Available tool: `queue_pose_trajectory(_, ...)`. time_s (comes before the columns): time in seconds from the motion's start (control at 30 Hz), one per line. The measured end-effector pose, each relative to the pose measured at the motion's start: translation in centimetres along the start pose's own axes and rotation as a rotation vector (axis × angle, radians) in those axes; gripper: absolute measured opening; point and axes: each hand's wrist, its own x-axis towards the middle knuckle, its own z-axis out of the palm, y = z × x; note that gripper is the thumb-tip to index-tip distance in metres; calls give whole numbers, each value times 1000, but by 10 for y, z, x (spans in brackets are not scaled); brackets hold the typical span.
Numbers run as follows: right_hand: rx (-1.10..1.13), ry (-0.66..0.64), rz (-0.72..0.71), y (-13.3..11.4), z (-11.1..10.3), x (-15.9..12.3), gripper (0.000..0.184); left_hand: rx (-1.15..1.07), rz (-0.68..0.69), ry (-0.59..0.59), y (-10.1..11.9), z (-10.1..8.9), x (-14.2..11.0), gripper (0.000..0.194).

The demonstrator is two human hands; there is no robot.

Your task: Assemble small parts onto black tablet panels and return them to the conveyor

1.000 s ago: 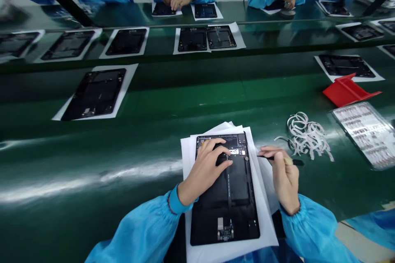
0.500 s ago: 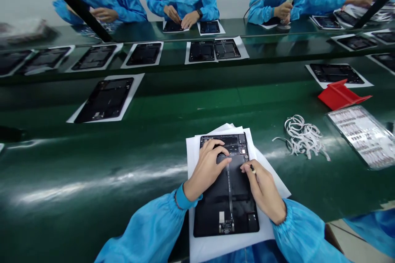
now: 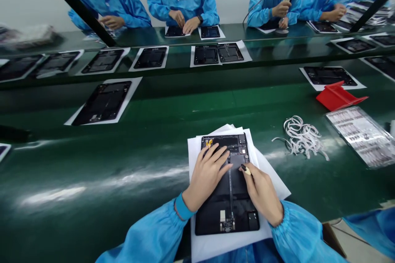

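Note:
In front of me an opened tablet (image 3: 212, 213) lies on white sheets (image 3: 200, 246), its inside parts and a long flat cable showing. My left hand (image 3: 208, 172) rests over its upper left part with the fingers spread, and a blue band circles the wrist. Just beyond those fingertips a small yellow piece (image 3: 209, 143) shows at the tablet's top left corner. Over the tablet's right edge, my right hand (image 3: 262, 187) is closed round a small cream tool with a black end (image 3: 246, 169); most of the tool is hidden in the palm.
White strips (image 3: 304, 137) lie in a heap to the right, near a clear tray of small parts (image 3: 362, 135) and a red holder (image 3: 341, 96). Another opened tablet (image 3: 103, 102) lies left. A raised shelf (image 3: 179, 61) bears several more. Co-workers in blue sit opposite.
My left fingers have flattened and spread, uncovering the yellow piece. The tool in my right hand has tilted, its black end now pointing up and left. The view has shifted slightly.

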Motion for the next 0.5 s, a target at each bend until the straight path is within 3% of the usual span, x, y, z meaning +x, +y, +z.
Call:
queue_pose_trajectory(0.13,24,-16,37,-3,2,-1,26,-297,-42,60,0,-2,-1,19)
queue_pose_trajectory(0.23,136,-97,45,-12,3,-3,33,-628,-177,53,10,-21,-12,8)
queue_pose_trajectory(0.3,215,-146,-64,-20,5,-4,34,-802,-257,36,20,-39,-27,2)
queue_pose_trajectory(0.37,199,-126,-254,-26,6,-8,30,-917,-306,55,29,-54,-47,8)
queue_pose_trajectory(0.43,79,-64,-451,-30,7,-14,33,-1016,-378,100,34,-62,-69,12)
queue_pose_trajectory(0.5,-76,-30,-598,-33,7,-21,36,-1155,-499,66,37,-65,-89,27)
